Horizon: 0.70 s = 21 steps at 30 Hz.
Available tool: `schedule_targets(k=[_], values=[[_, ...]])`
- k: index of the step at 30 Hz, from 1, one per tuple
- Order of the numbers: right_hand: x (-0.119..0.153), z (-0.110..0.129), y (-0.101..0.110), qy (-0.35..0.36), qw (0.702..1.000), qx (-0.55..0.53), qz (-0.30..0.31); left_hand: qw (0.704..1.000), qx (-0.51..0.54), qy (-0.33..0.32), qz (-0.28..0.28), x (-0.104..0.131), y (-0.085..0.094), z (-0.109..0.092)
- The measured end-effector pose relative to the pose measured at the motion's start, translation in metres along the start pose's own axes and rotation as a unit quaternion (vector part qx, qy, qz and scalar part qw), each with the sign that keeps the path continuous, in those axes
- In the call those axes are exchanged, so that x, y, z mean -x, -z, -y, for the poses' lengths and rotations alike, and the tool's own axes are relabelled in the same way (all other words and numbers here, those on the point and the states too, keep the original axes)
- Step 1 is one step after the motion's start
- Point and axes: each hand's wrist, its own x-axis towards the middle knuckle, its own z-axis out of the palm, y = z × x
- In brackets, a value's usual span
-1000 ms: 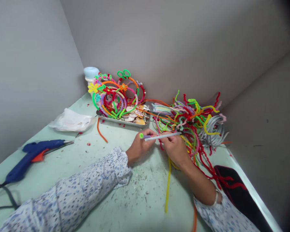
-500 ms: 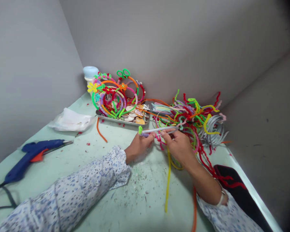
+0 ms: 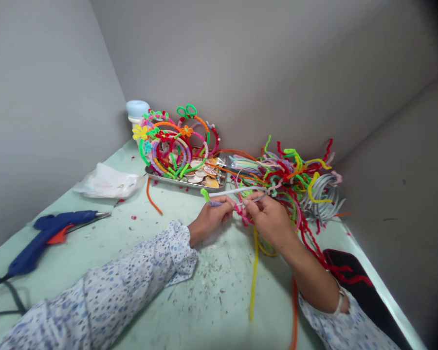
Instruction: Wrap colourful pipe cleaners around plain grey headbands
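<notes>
Both hands meet over the pale green table, near its middle. My left hand is closed on the wrapped end of a thin headband, where purple and bright green fuzzy wire show. The headband's bare, pale part arches behind the fingers toward the right. My right hand pinches the same band further right, beside the pink wire at the fingertips. A yellow fuzzy wire hangs down on the table below the right hand.
A metal tray holds wooden discs and colourful headbands. Tangled fuzzy wires and grey bands lie at the right. A blue glue gun, plastic bag, lidded jar and dark phone-like object are around.
The headband's green-tipped end has shifted slightly left and tilted. The right wrist has moved a little, and its fingers stay close to the left hand.
</notes>
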Motion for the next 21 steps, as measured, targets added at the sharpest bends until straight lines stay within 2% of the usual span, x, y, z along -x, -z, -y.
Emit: schedule_targets(k=[5,11,14,18,21], values=[[-0.004,-0.007,0.009,0.016,0.999,0.015,0.037,1.0,-0.018,0.012,-0.001,-0.001,0.001,0.0],[-0.006,-0.014,0.031,0.05,0.985,0.123,0.114,1.0,0.013,0.014,-0.006,-0.002,0.002,0.0],[-0.006,-0.017,0.038,0.07,0.975,0.143,0.155,1.0,0.024,0.013,0.003,-0.003,0.003,-0.001],[-0.006,-0.016,0.037,0.082,0.968,0.111,0.212,0.998,0.044,0.026,0.026,-0.001,0.002,-0.003],[-0.006,-0.014,0.03,0.073,0.971,0.087,0.208,0.997,0.054,0.031,0.042,-0.001,0.001,-0.003]])
